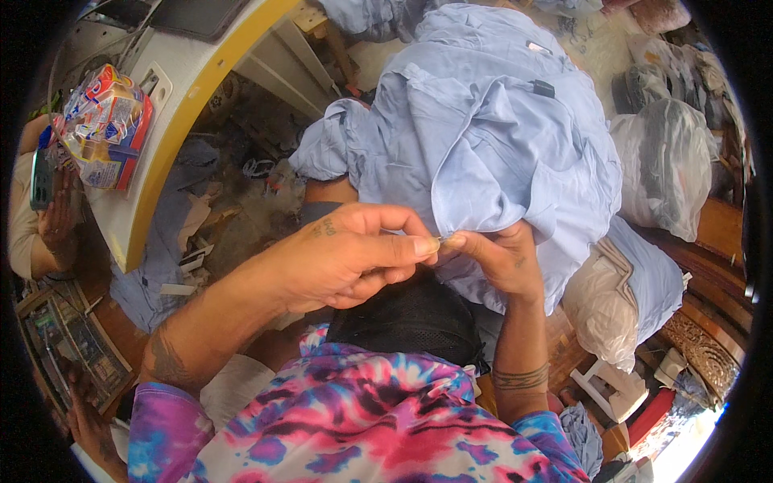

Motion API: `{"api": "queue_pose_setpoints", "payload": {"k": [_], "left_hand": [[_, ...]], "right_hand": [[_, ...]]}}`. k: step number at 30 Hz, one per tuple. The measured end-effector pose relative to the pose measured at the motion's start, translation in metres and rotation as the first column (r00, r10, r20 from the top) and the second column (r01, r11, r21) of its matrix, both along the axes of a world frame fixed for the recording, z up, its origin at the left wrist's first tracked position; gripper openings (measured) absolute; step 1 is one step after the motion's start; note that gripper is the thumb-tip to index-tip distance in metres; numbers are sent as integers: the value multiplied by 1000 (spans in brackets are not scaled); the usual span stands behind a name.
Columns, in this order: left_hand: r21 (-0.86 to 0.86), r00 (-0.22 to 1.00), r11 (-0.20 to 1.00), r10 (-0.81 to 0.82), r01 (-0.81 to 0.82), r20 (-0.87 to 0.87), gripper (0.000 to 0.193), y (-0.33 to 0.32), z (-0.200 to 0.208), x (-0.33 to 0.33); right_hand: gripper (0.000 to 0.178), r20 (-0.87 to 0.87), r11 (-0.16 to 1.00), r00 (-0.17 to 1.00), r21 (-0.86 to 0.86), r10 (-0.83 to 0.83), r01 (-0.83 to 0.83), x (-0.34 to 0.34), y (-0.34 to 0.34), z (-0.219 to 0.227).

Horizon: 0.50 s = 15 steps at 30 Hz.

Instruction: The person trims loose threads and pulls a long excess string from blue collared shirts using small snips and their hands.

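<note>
Small item (440, 239) at near edge of blue cloth (491, 153), too tiny to identify; left of cloth, table (175, 58) cut off by frame.

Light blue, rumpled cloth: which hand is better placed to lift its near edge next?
Probably the right hand: it sits right against the near edge of the light blue, rumpled cloth. The left hand is mostly clear of it, with only its fingers close.
</note>
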<state>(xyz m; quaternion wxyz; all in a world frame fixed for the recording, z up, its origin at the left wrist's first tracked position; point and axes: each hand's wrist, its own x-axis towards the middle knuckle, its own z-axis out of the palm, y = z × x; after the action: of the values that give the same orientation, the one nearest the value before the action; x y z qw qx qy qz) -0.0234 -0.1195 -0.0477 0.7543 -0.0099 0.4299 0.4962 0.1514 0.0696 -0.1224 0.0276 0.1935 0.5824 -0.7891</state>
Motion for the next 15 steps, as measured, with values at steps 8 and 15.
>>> {"api": "queue_pose_setpoints", "payload": {"k": [8,15], "left_hand": [[-13,974,998,50,-55,-220,27,-2,9,7],[249,907,941,300,-230,-297,20,33,-15,28]], "right_hand": [[19,-48,979,989,-151,-143,135,-1,-7,5],[24,-8,901,973,-379,-230,210,10,-18,15]]}}
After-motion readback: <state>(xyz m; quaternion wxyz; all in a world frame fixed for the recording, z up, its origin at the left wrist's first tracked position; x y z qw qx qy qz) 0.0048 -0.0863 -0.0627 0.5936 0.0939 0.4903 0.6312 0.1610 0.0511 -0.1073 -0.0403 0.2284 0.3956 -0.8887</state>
